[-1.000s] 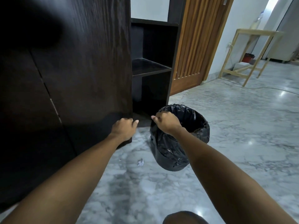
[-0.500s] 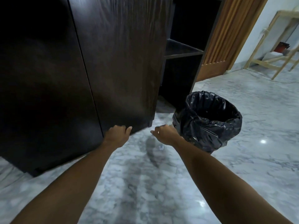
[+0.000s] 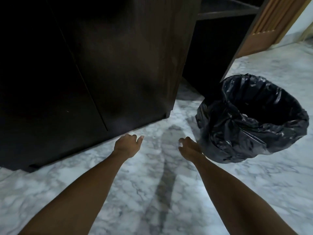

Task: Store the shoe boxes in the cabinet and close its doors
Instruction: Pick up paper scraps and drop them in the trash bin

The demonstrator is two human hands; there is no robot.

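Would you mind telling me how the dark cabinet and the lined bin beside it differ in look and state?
The cabinet is tall, flat-faced dark wood grain; the bin is low, round and wrapped in a crinkled, glossy black bag. The cabinet's two doors look closed, with a thin seam between them, while the bin gapes open at the top. The cabinet stands squarely; the bin appears tilted in this wide-angle view. Both are dark and rest on the marble floor.

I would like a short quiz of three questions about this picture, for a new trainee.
1. True or false: both doors of the cabinet look closed.
2. What stands nearest the right hand? A) a bin with a black bag B) a chair C) a shoe box
3. What does the left hand hold?

Key: 1. true; 2. A, the bin; 3. nothing, its fingers are loosely curled above the marble floor.
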